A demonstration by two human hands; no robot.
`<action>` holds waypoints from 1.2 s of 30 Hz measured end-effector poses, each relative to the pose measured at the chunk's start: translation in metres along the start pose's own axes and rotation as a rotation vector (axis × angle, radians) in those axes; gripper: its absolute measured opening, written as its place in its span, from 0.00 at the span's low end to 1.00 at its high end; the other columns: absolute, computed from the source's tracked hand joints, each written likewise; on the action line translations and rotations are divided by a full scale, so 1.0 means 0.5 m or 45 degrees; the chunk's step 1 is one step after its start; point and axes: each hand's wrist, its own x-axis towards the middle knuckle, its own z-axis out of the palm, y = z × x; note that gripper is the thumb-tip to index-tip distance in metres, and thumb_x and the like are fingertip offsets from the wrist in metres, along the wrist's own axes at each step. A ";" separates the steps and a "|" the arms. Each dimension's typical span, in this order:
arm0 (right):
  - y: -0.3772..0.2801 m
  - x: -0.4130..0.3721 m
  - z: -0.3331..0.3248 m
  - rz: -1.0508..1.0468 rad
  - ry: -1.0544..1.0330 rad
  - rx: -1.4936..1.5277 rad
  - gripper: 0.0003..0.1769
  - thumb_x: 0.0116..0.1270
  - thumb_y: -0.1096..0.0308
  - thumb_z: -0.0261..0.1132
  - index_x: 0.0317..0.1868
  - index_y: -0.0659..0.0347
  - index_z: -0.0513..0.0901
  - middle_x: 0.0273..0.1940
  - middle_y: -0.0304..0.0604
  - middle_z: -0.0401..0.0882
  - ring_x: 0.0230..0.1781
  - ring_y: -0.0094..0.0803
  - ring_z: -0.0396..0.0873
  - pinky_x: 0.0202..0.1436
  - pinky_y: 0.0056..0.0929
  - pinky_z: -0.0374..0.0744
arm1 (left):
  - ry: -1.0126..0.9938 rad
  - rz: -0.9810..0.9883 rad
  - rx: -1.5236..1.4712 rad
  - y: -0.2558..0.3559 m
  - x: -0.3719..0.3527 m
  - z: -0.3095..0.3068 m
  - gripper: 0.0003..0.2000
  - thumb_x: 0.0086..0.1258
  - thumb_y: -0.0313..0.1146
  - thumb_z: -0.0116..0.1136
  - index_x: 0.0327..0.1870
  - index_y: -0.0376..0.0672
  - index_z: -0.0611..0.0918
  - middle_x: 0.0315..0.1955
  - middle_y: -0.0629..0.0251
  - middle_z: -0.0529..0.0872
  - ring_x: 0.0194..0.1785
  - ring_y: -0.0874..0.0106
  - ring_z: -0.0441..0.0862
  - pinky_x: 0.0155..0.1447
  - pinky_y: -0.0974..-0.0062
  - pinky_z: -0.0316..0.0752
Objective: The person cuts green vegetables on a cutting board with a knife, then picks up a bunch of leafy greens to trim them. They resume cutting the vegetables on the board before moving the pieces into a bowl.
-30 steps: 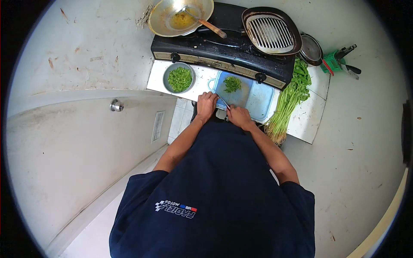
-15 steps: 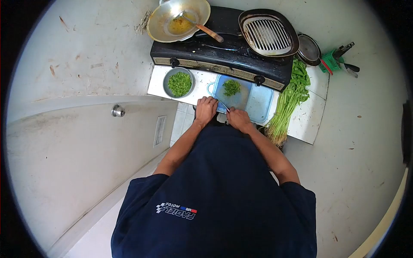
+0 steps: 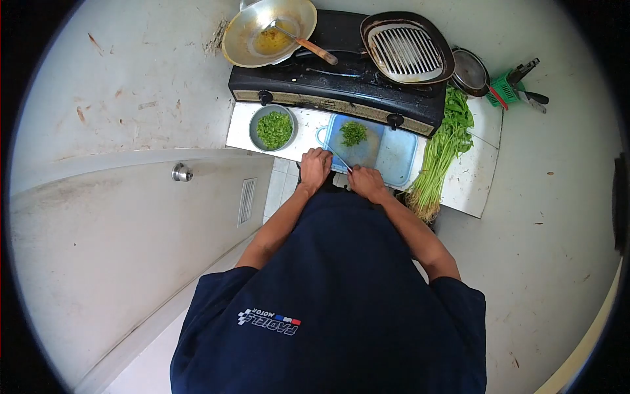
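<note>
A knife (image 3: 339,158) angles up and left from my right hand (image 3: 367,181), whose fingers are wrapped round its handle. Its blade tip lies near my left hand (image 3: 315,164), at the left front edge of the blue cutting board (image 3: 398,156). The fingers of my left hand are curled together by that edge; what they hold, if anything, is hidden. Chopped greens (image 3: 354,134) lie in a small heap on the board, beyond both hands. More chopped greens (image 3: 273,129) fill a grey bowl (image 3: 252,137) to the left.
Behind the board stands a black stove (image 3: 335,82) with a wok (image 3: 236,41) holding a ladle (image 3: 316,50), and a grill pan (image 3: 449,62). Long leafy greens (image 3: 434,159) lie right of the board. A lidded pan (image 3: 470,72) and green basket (image 3: 503,90) are farther right.
The knife now lies slightly lower and flatter at my right hand. Both hands stay in nearly the same places, and the view has shifted slightly.
</note>
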 end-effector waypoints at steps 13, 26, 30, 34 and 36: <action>-0.010 0.000 -0.012 -0.005 -0.058 0.011 0.21 0.78 0.56 0.57 0.40 0.68 0.85 0.32 0.60 0.88 0.35 0.58 0.89 0.41 0.54 0.85 | 0.040 -0.051 -0.083 0.010 0.005 -0.005 0.03 0.66 0.29 0.67 0.37 0.43 0.89 0.34 0.59 0.85 0.42 0.54 0.83 0.49 0.55 0.77; -0.012 0.004 -0.028 -0.003 -0.090 0.015 0.19 0.77 0.58 0.60 0.41 0.69 0.85 0.35 0.61 0.89 0.37 0.56 0.90 0.43 0.52 0.86 | 0.145 -0.072 -0.168 -0.006 0.000 0.016 0.03 0.66 0.29 0.68 0.37 0.42 0.89 0.34 0.57 0.88 0.42 0.53 0.84 0.49 0.55 0.78; -0.008 0.001 -0.023 0.017 -0.081 0.020 0.20 0.77 0.57 0.60 0.42 0.70 0.85 0.35 0.62 0.89 0.37 0.57 0.90 0.44 0.53 0.86 | 0.149 -0.190 -0.267 -0.001 0.004 0.017 0.02 0.66 0.29 0.68 0.36 0.41 0.89 0.33 0.57 0.88 0.42 0.53 0.84 0.49 0.55 0.79; -0.008 -0.001 -0.024 -0.032 -0.100 0.006 0.22 0.78 0.55 0.59 0.42 0.70 0.85 0.35 0.62 0.89 0.37 0.57 0.90 0.43 0.53 0.86 | 0.127 -0.180 -0.214 0.005 0.001 0.008 0.03 0.66 0.28 0.68 0.36 0.39 0.90 0.35 0.56 0.90 0.41 0.55 0.84 0.50 0.58 0.78; -0.011 -0.001 -0.022 -0.036 -0.111 -0.013 0.22 0.78 0.55 0.58 0.42 0.70 0.84 0.35 0.62 0.89 0.37 0.57 0.90 0.43 0.53 0.86 | 0.118 -0.171 -0.191 0.005 0.000 0.006 0.03 0.66 0.27 0.69 0.36 0.40 0.90 0.35 0.56 0.89 0.42 0.55 0.84 0.50 0.59 0.78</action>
